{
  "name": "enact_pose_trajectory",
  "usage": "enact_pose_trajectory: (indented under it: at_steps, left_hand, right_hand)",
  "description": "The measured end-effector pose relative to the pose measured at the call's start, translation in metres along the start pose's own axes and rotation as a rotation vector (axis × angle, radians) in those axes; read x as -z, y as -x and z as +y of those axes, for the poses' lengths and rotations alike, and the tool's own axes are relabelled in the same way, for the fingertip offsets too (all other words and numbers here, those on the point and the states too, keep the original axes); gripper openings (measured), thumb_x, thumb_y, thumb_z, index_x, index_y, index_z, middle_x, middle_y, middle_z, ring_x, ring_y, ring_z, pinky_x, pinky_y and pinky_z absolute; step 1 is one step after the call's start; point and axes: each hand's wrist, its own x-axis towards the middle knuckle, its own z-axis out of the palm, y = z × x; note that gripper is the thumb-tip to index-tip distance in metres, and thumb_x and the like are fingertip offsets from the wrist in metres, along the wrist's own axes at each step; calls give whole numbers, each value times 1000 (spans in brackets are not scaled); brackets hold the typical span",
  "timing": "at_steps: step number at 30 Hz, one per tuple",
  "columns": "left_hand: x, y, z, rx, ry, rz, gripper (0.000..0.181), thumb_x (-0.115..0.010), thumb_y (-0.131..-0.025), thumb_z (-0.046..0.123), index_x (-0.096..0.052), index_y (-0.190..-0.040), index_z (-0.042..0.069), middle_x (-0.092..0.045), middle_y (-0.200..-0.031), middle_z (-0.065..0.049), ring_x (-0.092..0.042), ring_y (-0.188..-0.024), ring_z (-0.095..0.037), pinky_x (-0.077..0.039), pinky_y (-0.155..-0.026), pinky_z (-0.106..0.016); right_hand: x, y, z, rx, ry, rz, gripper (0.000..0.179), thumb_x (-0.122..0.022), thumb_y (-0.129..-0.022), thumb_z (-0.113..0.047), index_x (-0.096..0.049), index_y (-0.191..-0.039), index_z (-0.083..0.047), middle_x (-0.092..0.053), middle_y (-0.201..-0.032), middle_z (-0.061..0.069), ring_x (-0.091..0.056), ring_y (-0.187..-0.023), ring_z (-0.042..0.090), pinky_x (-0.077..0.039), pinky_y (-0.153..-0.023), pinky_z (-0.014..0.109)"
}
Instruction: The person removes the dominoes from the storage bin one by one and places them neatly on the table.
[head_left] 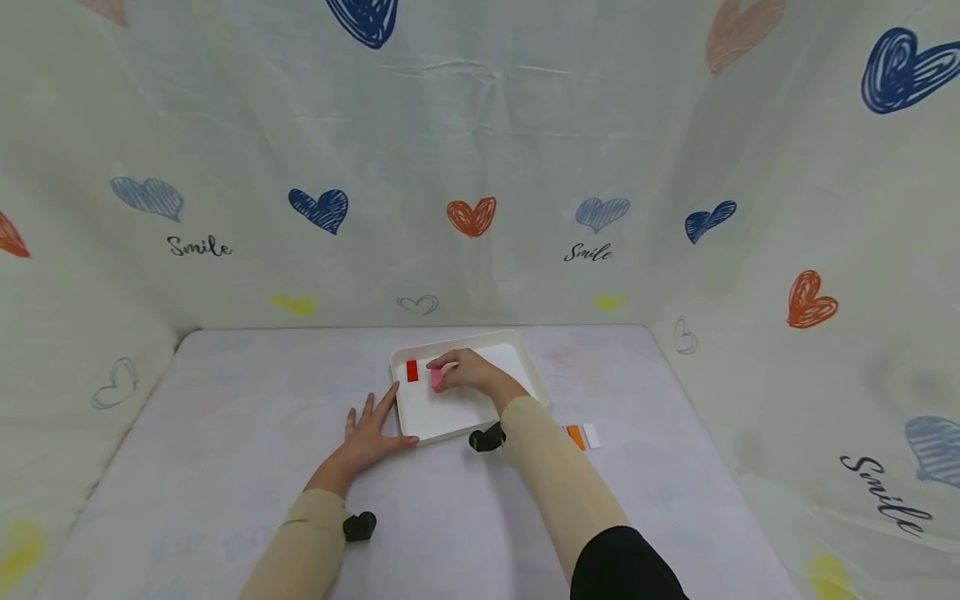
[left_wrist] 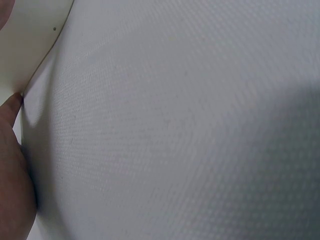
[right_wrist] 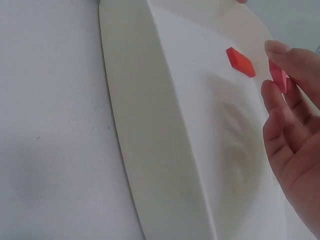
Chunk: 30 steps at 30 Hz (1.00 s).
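A shallow white tray (head_left: pixel 465 421) lies on the table, with a red rectangular block (head_left: pixel 412 371) near its left end. Over the tray, my right hand (head_left: pixel 472 372) pinches a pink block (head_left: pixel 437 378) between thumb and fingers, just right of the red one. The right wrist view shows the pink block (right_wrist: pixel 278 76) held above the tray floor, the red block (right_wrist: pixel 241 62) lying beyond it. My left hand (head_left: pixel 369 437) has its fingers spread, thumb and index fingertip at the tray's left edge. Only part of that hand (left_wrist: pixel 16 175) shows in the left wrist view, against the tray wall.
Right of the tray, partly behind my right sleeve, lie an orange block (head_left: pixel 576 437) and a white block (head_left: pixel 592 436). A pale cloth covers the table (head_left: pixel 225 433). A curtain (head_left: pixel 525 150) printed with hearts hangs behind it and along both sides.
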Motion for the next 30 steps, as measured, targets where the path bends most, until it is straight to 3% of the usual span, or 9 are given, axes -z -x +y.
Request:
enact_pose_trajectory:
  at_steps: [5,17,23,30]
  left_hand:
    - [0,-1,-2,-9,5,4,112,-80,-74,49,-12,-157,17,-16,-160,-18,5,-146,-43,14,-111,-60]
    - [-1,-3,-6,-17,10,4,113,-80,-73,51,-12,-158,17,-14,-160,-19,5,-146,-43,14,-111,-60]
    - [0,-2,-7,-23,3,5,113,-80,-74,50,-11,-157,16,-14,-160,-19,6,-145,-43,14,-111,-60]
    - [-1,-2,-6,-35,-2,3,113,-79,-75,51,-10,-157,16,-14,-160,-19,6,-145,-43,14,-111,-60]
  right_hand:
    - [8,13,-3,58,-37,-45,47,-81,-80,-17,-68,-125,-20,-66,-105,-3,-60,-97,17,-45,-96,40]
    - [21,49,-3,152,-220,-87,51,-75,-81,0,-60,-130,-1,-66,-83,8,-59,-79,17,-51,-78,27]
    - [25,74,-1,231,-295,-103,50,-72,-79,9,-62,-127,-1,-59,-80,6,-54,-73,16,-52,-71,27]
    - [35,104,7,256,-328,-89,50,-70,-80,11,-62,-127,-2,-59,-90,10,-56,-77,18,-57,-78,34]
